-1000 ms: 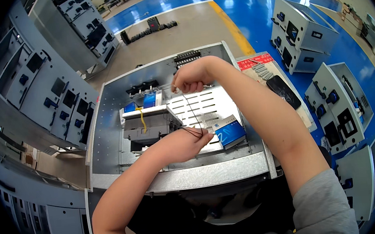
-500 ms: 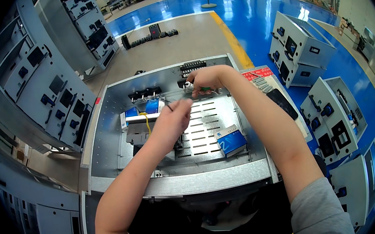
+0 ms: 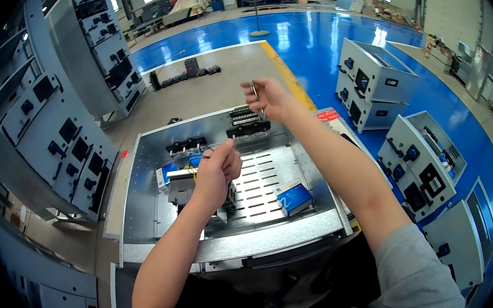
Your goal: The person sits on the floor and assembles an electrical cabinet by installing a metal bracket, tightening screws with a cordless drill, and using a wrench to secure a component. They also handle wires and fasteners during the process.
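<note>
An open metal enclosure (image 3: 289, 228) lies before me. My right hand (image 3: 271, 99) is raised above its far right edge, fingers closed around a slim silver metal tool (image 3: 254, 89); the tool's exact kind is unclear. My left hand (image 3: 217, 170) is closed over the enclosure's middle, with thin dark wire (image 3: 205, 153) at its fingers. Below it sits a grey device (image 3: 182, 190) with a yellow wire, partly hidden by the hand. Black mounting bars (image 3: 248, 129) and a black terminal strip (image 3: 244, 112) are at the far wall. A blue and white box (image 3: 294, 198) rests on the slotted floor.
Another blue and white box (image 3: 164, 177) stands at the enclosure's left. Grey cabinets with dark switches (image 3: 72, 135) rise on the left. On the right are more grey cabinet units (image 3: 379, 82). Black electrical parts (image 3: 191, 70) lie on the floor beyond, near a standing fan (image 3: 256, 10).
My right hand has risen away from the far bars, and the metal tool now points upward. My left hand has drawn back from it. The view has tilted up.
</note>
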Motion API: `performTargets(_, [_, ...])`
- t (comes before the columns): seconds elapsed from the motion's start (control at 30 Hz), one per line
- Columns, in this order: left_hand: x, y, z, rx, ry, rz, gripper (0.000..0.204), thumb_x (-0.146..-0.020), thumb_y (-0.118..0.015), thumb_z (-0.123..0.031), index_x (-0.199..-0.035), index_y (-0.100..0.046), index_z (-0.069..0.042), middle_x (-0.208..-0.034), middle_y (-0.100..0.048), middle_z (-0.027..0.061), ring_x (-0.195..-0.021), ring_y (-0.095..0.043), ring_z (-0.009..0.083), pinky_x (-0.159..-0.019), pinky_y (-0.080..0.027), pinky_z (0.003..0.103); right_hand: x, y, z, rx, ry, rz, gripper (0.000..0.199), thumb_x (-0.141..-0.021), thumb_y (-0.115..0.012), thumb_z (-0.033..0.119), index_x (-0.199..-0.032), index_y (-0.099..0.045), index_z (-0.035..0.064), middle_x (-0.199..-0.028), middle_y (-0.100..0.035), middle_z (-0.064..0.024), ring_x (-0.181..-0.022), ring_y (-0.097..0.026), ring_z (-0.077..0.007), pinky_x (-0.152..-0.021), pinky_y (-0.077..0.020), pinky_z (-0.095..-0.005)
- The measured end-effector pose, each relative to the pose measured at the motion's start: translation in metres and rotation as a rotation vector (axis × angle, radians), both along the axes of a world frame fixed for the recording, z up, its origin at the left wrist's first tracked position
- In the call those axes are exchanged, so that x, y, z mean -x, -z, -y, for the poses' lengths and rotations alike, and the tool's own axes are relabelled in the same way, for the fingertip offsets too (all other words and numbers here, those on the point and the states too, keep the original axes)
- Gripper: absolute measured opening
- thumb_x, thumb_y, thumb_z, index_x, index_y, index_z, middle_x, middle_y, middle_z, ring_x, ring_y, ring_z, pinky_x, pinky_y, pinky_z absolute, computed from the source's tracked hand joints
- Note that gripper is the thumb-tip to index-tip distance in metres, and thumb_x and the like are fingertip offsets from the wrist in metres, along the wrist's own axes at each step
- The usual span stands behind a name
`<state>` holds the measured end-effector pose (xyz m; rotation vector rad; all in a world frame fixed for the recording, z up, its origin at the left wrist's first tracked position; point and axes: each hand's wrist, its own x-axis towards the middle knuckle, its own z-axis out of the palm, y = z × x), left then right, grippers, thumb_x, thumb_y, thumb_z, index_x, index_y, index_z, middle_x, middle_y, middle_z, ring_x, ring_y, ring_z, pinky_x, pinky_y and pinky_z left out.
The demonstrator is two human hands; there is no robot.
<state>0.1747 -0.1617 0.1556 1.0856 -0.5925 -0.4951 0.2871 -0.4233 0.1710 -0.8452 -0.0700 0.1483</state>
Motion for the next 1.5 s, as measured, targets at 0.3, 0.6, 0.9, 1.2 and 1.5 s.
performTargets(0.3, [0.036,0.002,0.0,-0.419,0.365,0.085,0.051,-0.103,-0.058,-0.033,-0.061,-0.035,-0.014,-0.054,-0.035,-0.0014,-0.054,-0.026,0.0102,-0.051,-0.021,0.03,0.166,-0.034,0.089,0.976,0.615,0.261,0.032,-0.1,-0.069,0.029,-0.101,-0.068,-0.0022,-0.077,-0.062,-0.0025,-0.066,-0.057,-0.0121,-0.063,-0.048,-0.0303])
performTargets(0.6, [0.047,-0.002,0.01,-0.865,0.344,0.227,0.045,-0.094,-0.07,-0.025,-0.062,-0.041,-0.014,-0.058,-0.038,-0.0089,-0.056,-0.029,0.0047,-0.053,-0.023,0.027,0.21,0.104,0.105,1.539,0.242,-0.115,0.029,-0.089,-0.071,0.029,-0.088,-0.079,0.0005,-0.077,-0.075,-0.0142,-0.072,-0.073,-0.025,-0.074,-0.0571,-0.0371])
performTargets(0.9, [0.045,-0.001,0.018,-1.076,0.429,0.447,0.051,-0.086,-0.072,-0.018,-0.063,-0.027,-0.01,-0.058,-0.028,-0.0029,-0.059,-0.027,0.0118,-0.055,-0.03,0.035,0.209,0.12,0.091,1.9,0.479,-0.05,0.033,-0.091,-0.07,0.029,-0.101,-0.072,-0.0024,-0.104,-0.072,-0.0225,-0.098,-0.07,-0.0391,-0.085,-0.0564,-0.0466])
performTargets(1.2, [0.04,0.01,0.009,-1.17,0.475,0.548,0.024,-0.083,-0.075,-0.024,-0.084,-0.064,-0.002,-0.078,-0.067,0.0072,-0.076,-0.061,0.0177,-0.073,-0.05,0.035,0.234,-0.002,-0.056,1.552,-0.001,1.114,0.052,-0.091,-0.072,0.019,-0.137,-0.056,0.0032,-0.131,-0.063,-0.0182,-0.123,-0.057,-0.0337,-0.106,-0.0465,-0.0429])
performTargets(1.5, [-0.012,0.005,-0.026,-0.642,0.245,0.134,0.031,-0.08,-0.077,-0.013,-0.066,-0.05,-0.013,-0.062,-0.044,-0.006,-0.058,-0.037,0.0071,-0.056,-0.032,0.025,0.222,0.018,-0.07,1.482,0.046,0.417,0.027,-0.106,-0.055,0.026,-0.104,-0.063,0.0005,-0.085,-0.071,-0.0154,-0.088,-0.067,-0.0302,-0.082,-0.0506,-0.0366])
